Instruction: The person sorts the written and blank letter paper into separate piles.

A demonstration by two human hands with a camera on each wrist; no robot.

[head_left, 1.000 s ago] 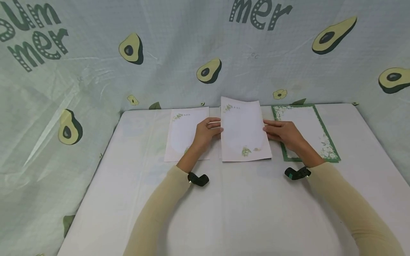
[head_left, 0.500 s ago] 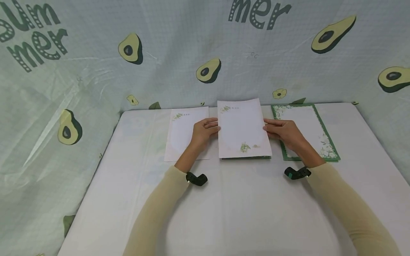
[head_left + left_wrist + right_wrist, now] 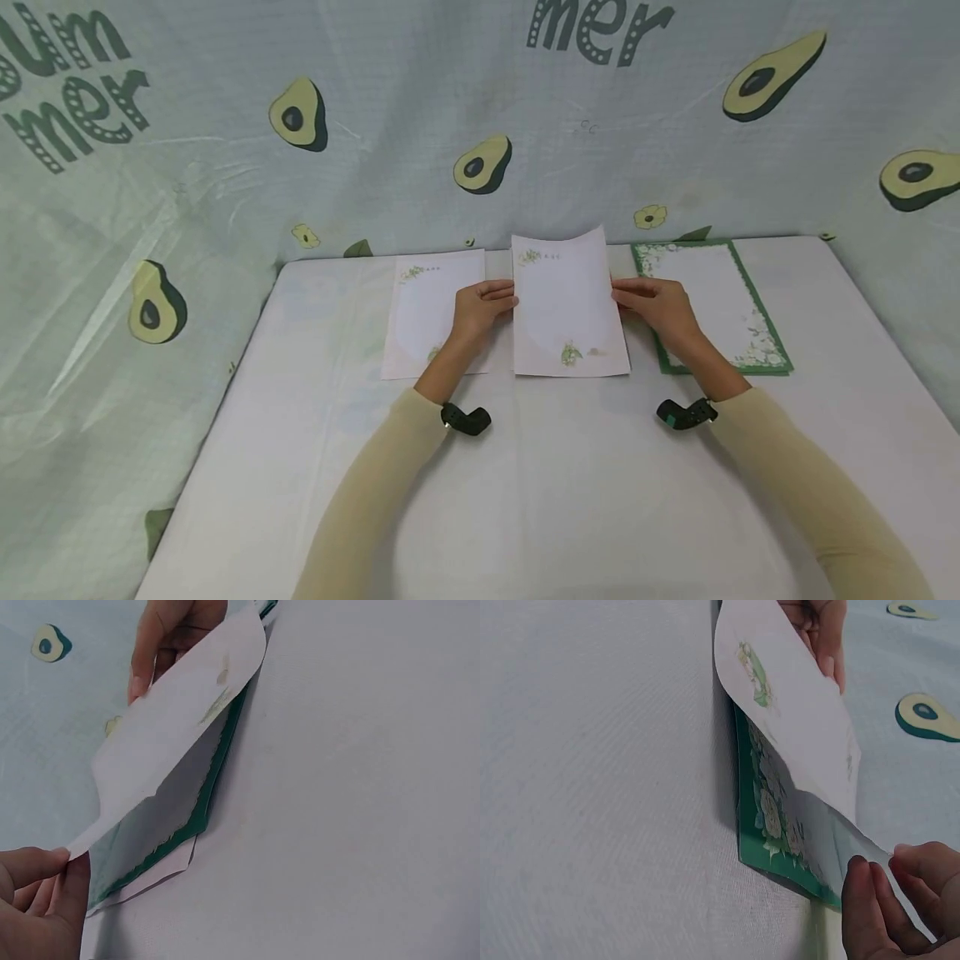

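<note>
A pale sheet of paper (image 3: 570, 308) with small green plant prints is held up at the middle of the table's far part, its top edge curving. My left hand (image 3: 480, 310) pinches its left edge between thumb and fingers. On the opposite edge, my right hand (image 3: 658, 310) grips with the thumb in front. Beneath, a green-bordered sheet (image 3: 214, 776) lies apart from the lifted one, with a pinkish sheet edge (image 3: 161, 879) poking out below it. The right wrist view shows white flowers along the green border (image 3: 751, 847).
Left of the hands lies a similar pale sheet (image 3: 420, 317), partly behind the left hand. A green-bordered, flower-printed stack of sheets (image 3: 716, 292) lies at the right, partly covered by the right hand. An avocado-print cloth (image 3: 405, 100) hangs behind the white table (image 3: 570, 500).
The held sheet shifts slightly between frames, its top edge flattening and then curving up again. A green edge visible under its bottom half a second ago is hidden now in the head view.
</note>
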